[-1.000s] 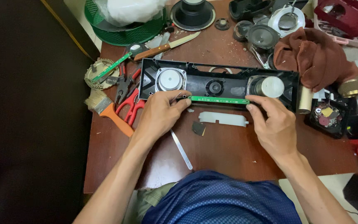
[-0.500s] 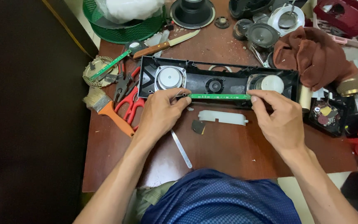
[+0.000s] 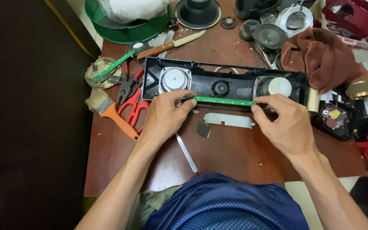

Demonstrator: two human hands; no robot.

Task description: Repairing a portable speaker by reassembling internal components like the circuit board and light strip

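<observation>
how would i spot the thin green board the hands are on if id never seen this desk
Find the long black speaker housing lying across the brown table. Along its near edge runs a narrow green circuit strip, pinched at one end by the left hand and at the other by the right hand. The white plastic bar just below is wider.

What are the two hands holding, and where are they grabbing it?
Both hold a thin green circuit strip by its ends: the left hand pinches the left end, the right hand the right end, along the front edge of the black speaker case.
</observation>
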